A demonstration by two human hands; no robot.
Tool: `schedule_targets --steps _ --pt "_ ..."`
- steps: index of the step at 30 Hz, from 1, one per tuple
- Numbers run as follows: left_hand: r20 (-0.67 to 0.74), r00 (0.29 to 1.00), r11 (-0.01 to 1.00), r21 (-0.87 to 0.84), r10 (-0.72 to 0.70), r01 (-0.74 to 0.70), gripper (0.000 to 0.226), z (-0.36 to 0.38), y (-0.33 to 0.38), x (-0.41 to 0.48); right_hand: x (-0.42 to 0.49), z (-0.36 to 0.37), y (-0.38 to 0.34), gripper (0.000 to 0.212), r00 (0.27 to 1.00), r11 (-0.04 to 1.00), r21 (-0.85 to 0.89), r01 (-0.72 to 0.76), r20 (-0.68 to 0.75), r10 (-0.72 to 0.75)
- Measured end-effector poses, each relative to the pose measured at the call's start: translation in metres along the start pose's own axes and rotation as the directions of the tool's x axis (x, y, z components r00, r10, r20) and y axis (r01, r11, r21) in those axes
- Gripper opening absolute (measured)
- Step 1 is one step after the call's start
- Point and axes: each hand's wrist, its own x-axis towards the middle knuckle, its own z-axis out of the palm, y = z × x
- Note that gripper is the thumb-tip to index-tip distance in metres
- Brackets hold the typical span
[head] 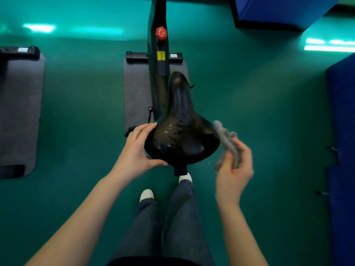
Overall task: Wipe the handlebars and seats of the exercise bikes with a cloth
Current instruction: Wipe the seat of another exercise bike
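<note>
Green floor lies under the bike, where the seat [180, 129] is steadied at its left edge by the curled left hand [139, 146]. Just right of the seat, the cloth [227, 143] is pinched, bunched, in the right hand [235, 167], apparently readied for wiping.

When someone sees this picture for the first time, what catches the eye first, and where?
The wide black padded bike saddle fills the centre, the left hand gripping its left rear edge. Beside it on the right, the right hand holds a crumpled grey cloth. Above, a round red knob stands out on the black bike frame.
</note>
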Motion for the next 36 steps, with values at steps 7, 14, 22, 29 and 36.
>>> schedule_targets --steps 7,14,22,29,36 --pt "0.022 1.000 1.000 -0.003 0.019 -0.019 0.106 -0.001 -0.008 0.002 0.026 0.040 0.048 0.028 0.878 0.863 0.308 -0.401 -0.138 0.458" --pt "0.016 1.000 0.999 -0.030 0.014 -0.013 0.107 0.000 -0.013 0.000 -0.030 0.063 0.038 0.024 0.773 0.762 0.493 -0.420 -0.245 0.585" --pt "0.023 0.999 0.997 -0.059 0.046 -0.044 0.104 -0.002 -0.018 0.000 -0.097 0.070 0.010 0.033 0.771 0.818 0.405 -0.408 -0.327 0.547" --pt "0.034 0.999 0.992 -0.123 -0.003 0.007 0.103 -0.003 -0.017 -0.007 -0.056 0.029 -0.002 0.034 0.909 0.983 0.107 -0.152 -0.375 0.181" --pt "0.006 1.000 0.988 -0.150 -0.020 0.021 0.101 0.000 -0.019 -0.007 -0.068 0.069 -0.010 0.042 0.986 0.961 -0.246 0.127 -0.072 -0.148"
